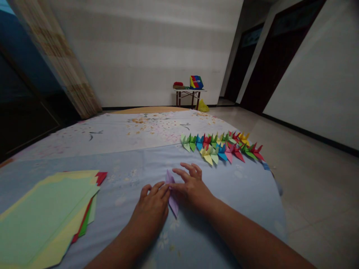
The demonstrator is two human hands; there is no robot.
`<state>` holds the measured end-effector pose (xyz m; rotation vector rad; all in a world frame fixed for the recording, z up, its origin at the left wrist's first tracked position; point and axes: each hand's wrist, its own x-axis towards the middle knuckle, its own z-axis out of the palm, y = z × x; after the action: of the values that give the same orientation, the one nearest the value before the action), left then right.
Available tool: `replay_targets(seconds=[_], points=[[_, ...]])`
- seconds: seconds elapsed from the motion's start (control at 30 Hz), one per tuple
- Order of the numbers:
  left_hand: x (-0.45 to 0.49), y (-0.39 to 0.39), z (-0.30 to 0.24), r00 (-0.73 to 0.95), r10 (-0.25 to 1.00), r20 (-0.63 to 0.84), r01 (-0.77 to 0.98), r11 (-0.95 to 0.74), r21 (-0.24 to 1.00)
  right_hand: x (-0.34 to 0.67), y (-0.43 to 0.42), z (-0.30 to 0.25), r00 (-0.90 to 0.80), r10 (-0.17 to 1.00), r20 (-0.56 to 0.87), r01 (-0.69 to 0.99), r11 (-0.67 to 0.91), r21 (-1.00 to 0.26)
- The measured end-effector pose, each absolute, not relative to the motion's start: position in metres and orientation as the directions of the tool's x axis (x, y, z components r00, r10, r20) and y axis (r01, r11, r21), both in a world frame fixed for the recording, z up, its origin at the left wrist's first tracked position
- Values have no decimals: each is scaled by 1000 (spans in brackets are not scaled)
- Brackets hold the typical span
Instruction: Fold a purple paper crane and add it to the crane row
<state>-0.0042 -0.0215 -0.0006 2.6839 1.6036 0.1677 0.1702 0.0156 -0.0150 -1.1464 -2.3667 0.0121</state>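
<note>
A small folded piece of purple paper (172, 198) lies on the blue sheet between my hands. My left hand (151, 209) has its fingertips pressed together on the paper's left edge. My right hand (190, 186) rests over its right side, thumb pinching the fold, the other fingers stretched out above it. Part of the paper is hidden under both hands.
A stack of green, yellow and red paper sheets (47, 213) lies at the left. A row of several coloured paper cranes (221, 147) sits beyond my hands. The bed (252, 186) ends at the right over a tiled floor. A small table (189, 93) stands by the far wall.
</note>
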Motion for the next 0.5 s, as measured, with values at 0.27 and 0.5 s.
replay_targets(seconds=[0.27,0.5], points=[[-9,-19,-4,492,860,134,856,-506,103,172,12,-7,-564,808,172,763,590,-265],[-11,-18,-7,483,873,68,868,-488,94,178,14,-6,-543,822,172,770,569,-289]])
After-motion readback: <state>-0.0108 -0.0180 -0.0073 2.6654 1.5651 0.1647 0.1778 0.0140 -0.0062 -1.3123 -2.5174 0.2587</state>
